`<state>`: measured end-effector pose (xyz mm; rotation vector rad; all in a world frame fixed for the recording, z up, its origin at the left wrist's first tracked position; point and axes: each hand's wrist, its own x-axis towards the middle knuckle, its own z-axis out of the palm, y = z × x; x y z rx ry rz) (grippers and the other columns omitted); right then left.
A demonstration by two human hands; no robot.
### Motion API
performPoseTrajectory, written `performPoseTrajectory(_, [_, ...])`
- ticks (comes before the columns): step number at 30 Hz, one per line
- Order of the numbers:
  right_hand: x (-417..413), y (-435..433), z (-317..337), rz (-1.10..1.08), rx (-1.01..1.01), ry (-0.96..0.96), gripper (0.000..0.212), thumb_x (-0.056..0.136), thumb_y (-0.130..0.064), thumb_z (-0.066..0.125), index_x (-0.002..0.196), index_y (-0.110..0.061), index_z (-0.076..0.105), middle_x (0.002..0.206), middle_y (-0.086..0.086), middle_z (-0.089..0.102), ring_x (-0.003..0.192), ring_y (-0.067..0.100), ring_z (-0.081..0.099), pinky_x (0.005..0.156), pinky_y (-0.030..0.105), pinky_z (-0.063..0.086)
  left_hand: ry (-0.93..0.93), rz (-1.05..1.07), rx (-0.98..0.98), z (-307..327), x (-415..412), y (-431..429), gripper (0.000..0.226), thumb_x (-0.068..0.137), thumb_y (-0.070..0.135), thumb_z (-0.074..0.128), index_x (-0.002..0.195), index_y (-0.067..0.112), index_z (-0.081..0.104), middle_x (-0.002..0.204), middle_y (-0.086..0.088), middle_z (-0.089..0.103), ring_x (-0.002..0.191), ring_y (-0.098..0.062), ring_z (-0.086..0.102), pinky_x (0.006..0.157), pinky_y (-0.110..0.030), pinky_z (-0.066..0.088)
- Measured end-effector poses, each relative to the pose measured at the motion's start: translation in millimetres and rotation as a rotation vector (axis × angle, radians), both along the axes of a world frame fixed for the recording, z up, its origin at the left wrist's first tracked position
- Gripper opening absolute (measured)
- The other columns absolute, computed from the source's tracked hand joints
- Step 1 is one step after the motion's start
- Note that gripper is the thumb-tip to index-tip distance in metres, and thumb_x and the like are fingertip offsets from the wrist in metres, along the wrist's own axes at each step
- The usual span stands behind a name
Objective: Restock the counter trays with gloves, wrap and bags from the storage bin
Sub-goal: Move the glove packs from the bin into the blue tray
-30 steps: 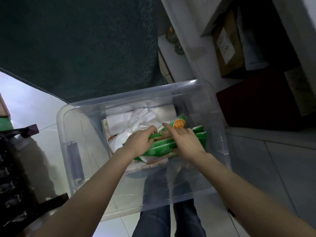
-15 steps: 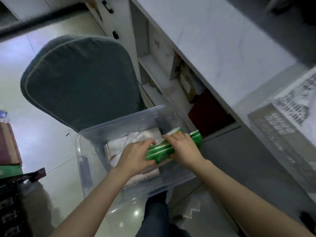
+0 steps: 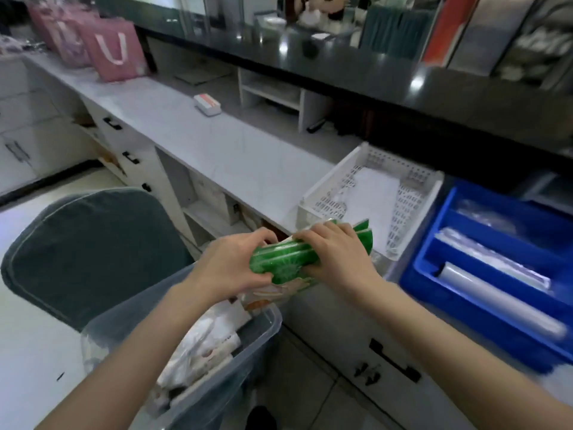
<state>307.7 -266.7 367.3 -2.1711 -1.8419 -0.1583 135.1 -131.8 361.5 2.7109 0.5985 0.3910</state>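
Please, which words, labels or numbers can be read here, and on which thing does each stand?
No text can be read.
On the green packets: print blurred.
On the white box: red label too small.
On the white packets in the storage bin: print blurred.
On the pink bag: white U looks like a handle.

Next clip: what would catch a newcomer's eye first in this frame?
The bright green packs at centre stand out, gripped between the left hand and right hand above the clear storage bin. Next comes the vivid blue tray at right, holding rolls, beside the white perforated tray on the counter.
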Motion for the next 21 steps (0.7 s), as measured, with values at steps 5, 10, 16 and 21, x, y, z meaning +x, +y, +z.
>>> performPoseTrajectory(5, [48,-83,55,-0.24,0.08,-0.066,0.05,0.069,-0.032,0.075,0.116,-0.024,0.06,0.107,-0.002,0.066,0.103,0.023,0.057,0.089,0.038,0.036,-0.066,-0.246,-0.003,58,85,-43,0.056,0.059,0.04,0.074,0.108,0.039,0.046,0.089,0.011,0.068,0.073,-0.016,0.062,0.065,-0.034,0.051])
performPoseTrajectory(10, [104,-157,88,-0.465,0.049,-0.07,0.053,0.067,-0.032,0.076,0.117,-0.026,0.059,0.11,-0.003,0.064,0.106,0.024,0.054,0.088,0.036,0.03,-0.082,-0.491,-0.036,90,179,-92,0.054,0.057,0.034,0.077,0.104,0.036,0.05,0.08,0.01,0.063,0.071,-0.015,0.058,0.064,-0.032,0.049])
performPoseTrajectory(16, [177,-211,89,-0.69,-0.095,0.009,0.057,0.069,-0.041,0.077,0.121,-0.029,0.056,0.111,-0.004,0.062,0.106,0.021,0.054,0.086,0.036,0.033,0.051,-0.694,-0.132,88,296,-132,0.052,0.057,0.035,0.077,0.101,0.041,0.048,0.083,0.011,0.063,0.076,-0.013,0.062,0.069,-0.035,0.053])
performPoseTrajectory(21, [226,-221,53,-0.83,-0.233,0.133,0.058,0.068,-0.043,0.078,0.12,-0.03,0.056,0.112,-0.005,0.062,0.107,0.02,0.055,0.09,0.039,0.037,0.199,-0.817,-0.194,48,372,-142,0.052,0.059,0.036,0.076,0.1,0.043,0.046,0.089,0.009,0.066,0.079,-0.011,0.062,0.075,-0.04,0.055])
